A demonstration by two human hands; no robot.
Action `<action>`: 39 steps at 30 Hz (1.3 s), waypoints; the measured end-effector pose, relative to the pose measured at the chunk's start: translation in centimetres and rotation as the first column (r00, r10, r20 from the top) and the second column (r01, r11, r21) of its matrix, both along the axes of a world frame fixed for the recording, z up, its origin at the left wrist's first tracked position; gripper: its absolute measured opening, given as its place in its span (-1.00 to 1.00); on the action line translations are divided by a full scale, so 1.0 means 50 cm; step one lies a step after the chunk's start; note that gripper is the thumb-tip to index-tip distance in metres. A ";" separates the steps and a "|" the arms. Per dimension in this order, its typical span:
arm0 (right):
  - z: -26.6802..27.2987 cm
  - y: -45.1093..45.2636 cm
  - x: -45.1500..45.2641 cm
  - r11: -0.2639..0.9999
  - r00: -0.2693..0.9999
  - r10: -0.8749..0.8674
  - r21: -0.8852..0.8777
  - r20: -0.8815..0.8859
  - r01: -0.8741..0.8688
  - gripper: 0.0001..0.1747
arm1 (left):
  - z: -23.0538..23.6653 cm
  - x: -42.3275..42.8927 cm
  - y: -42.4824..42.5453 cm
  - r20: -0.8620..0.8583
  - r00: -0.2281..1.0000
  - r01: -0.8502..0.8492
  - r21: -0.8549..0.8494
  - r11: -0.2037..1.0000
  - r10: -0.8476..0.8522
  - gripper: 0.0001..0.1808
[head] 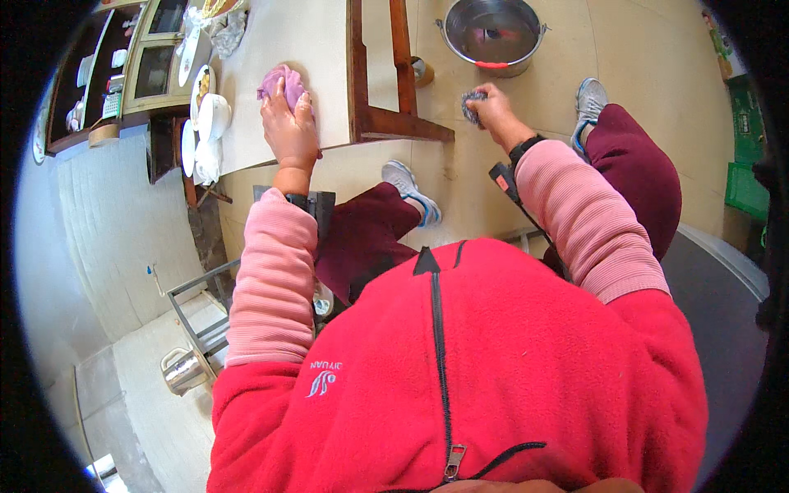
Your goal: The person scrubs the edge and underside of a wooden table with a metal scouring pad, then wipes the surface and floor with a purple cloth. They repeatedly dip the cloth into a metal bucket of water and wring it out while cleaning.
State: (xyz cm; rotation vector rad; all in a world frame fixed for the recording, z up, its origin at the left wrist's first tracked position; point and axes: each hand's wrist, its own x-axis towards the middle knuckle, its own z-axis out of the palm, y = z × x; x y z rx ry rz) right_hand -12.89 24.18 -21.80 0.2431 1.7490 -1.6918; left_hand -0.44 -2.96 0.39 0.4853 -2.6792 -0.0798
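Note:
My left hand (pixel 290 132) lies over a bunched purple cloth (pixel 285 80) on the white tabletop (pixel 327 37), its fingers spread across the fabric. To the right of the table, my right hand (pixel 497 112) grips a grey scouring pad (pixel 473 108), probably steel wool, in the air over the floor. Just beyond that hand stands a metal bucket (pixel 521 68) with a red grip on its wire handle. Dark liquid appears to be inside it.
Bowls (pixel 215 117) and a plate of food (pixel 203 92) crowd the table's left edge. The table's brown wooden frame (pixel 400 123) lies between my hands. A cabinet (pixel 154 61) stands at the far left, a metal jug (pixel 185 373) at lower left, green crates (pixel 747 185) at right.

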 end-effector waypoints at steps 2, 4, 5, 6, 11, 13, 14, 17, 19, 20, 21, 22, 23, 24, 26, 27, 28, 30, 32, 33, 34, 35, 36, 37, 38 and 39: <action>-0.027 -0.024 0.029 1.000 0.996 -0.005 -0.009 0.084 0.006 -0.59 | 0.002 0.001 0.002 0.000 1.000 0.005 0.020 1.000 -0.005 -0.34; -0.069 -0.059 0.060 0.999 0.994 0.025 0.029 0.107 -0.028 -0.55 | 0.004 0.004 0.005 0.010 1.000 0.005 0.040 0.999 -0.005 -0.34; -0.094 -0.082 0.070 0.998 0.996 0.039 0.048 0.082 -0.043 -0.52 | 0.005 0.004 0.006 0.003 1.000 0.017 0.039 0.999 -0.018 -0.34; -0.123 -0.110 0.078 0.995 0.998 0.007 0.101 0.055 -0.013 -0.48 | 0.007 0.005 0.007 0.004 1.000 0.026 0.049 0.998 -0.027 -0.34; -0.315 -0.186 0.139 0.956 1.000 0.006 0.294 0.000 -0.006 -0.45 | 0.014 0.009 0.014 0.028 0.999 0.024 0.116 0.993 -0.027 -0.32; -0.385 -0.188 0.156 0.970 0.998 -0.004 0.244 0.069 -0.013 -0.47 | 0.019 0.010 0.018 0.042 0.998 0.040 0.134 0.990 -0.046 -0.31; -0.412 -0.189 0.160 0.970 0.990 -0.020 0.243 0.140 -0.015 -0.49 | 0.021 0.010 0.021 0.049 0.997 0.046 0.138 0.989 -0.053 -0.31; -0.464 -0.181 0.161 0.943 0.981 0.024 0.321 0.195 -0.087 -0.50 | 0.030 0.014 0.029 0.076 0.996 0.020 0.234 0.972 -0.039 -0.30; -0.478 -0.175 0.156 0.932 0.974 -0.002 0.354 0.227 -0.081 -0.49 | 0.034 0.016 0.034 0.102 0.995 -0.015 0.251 0.968 -0.011 -0.27; -0.481 -0.174 0.155 0.925 0.969 -0.039 0.376 0.243 -0.057 -0.47 | 0.035 0.018 0.037 0.104 0.994 -0.041 0.290 0.956 0.011 -0.27; -0.483 -0.172 0.154 0.914 0.972 0.016 0.391 0.234 -0.109 -0.47 | 0.034 0.018 0.038 0.097 0.995 -0.063 0.309 0.949 0.035 -0.26; -0.486 -0.172 0.154 0.904 0.978 0.047 0.409 0.202 -0.128 -0.48 | 0.034 0.020 0.039 0.122 0.991 -0.095 0.328 0.940 0.057 -0.25; -0.489 -0.170 0.155 0.891 0.983 0.061 0.435 0.172 -0.131 -0.48 | 0.032 0.020 0.040 0.086 0.995 -0.086 0.379 0.921 0.058 -0.24; -0.493 -0.172 0.156 0.868 0.983 0.115 0.467 0.140 -0.168 -0.55 | 0.032 0.022 0.040 0.088 0.995 -0.082 0.375 0.923 0.053 -0.24; -0.500 -0.173 0.157 0.911 0.988 0.127 0.385 0.083 -0.149 -0.60 | 0.029 0.024 0.039 0.087 0.995 -0.082 0.383 0.920 0.053 -0.24; -0.502 -0.175 0.156 0.921 0.988 0.124 0.359 0.093 -0.149 -0.63 | 0.028 0.025 0.039 0.079 0.995 -0.081 0.392 0.916 0.054 -0.24; -0.501 -0.177 0.154 0.934 0.988 0.138 0.321 0.071 -0.154 -0.65 | 0.028 0.026 0.038 0.070 0.996 -0.080 0.403 0.912 0.056 -0.24; -0.490 -0.182 0.145 0.931 0.982 0.142 0.320 0.121 -0.174 -0.67 | 0.026 0.027 0.038 0.066 0.996 -0.075 0.413 0.908 0.053 -0.25; -0.465 -0.186 0.133 0.963 0.956 0.130 0.198 0.263 -0.185 -0.66 | 0.026 0.027 0.039 0.064 0.997 -0.073 0.424 0.903 0.050 -0.25; -0.447 -0.186 0.126 0.978 0.934 0.115 0.127 0.337 -0.166 -0.65 | 0.026 0.026 0.040 0.068 0.996 -0.075 0.428 0.901 0.051 -0.26; -0.423 -0.188 0.122 0.977 0.939 0.138 0.114 0.316 -0.182 -0.65 | 0.026 0.025 0.039 0.085 0.995 -0.084 0.358 0.930 0.057 -0.26; -0.398 -0.191 0.119 0.981 0.949 0.151 0.077 0.278 -0.179 -0.66 | 0.026 0.022 0.039 0.059 0.998 -0.031 0.337 0.941 0.012 -0.29; -0.373 -0.191 0.113 0.982 0.952 0.155 0.067 0.265 -0.179 -0.66 | 0.026 0.020 0.038 0.050 0.999 -0.001 0.362 0.932 -0.018 -0.30; -0.345 -0.188 0.112 0.980 0.959 0.174 0.054 0.222 -0.190 -0.66 | 0.026 0.017 0.037 0.059 0.998 0.021 0.259 0.966 -0.037 -0.32; -0.315 -0.188 0.115 0.977 0.960 0.186 0.067 0.209 -0.204 -0.66 | 0.027 0.015 0.036 0.060 0.997 0.023 0.267 0.963 -0.041 -0.33; -0.285 -0.189 0.116 0.974 0.963 0.191 0.083 0.190 -0.210 -0.66 | 0.025 0.012 0.033 0.042 0.997 0.042 0.290 0.956 -0.057 -0.34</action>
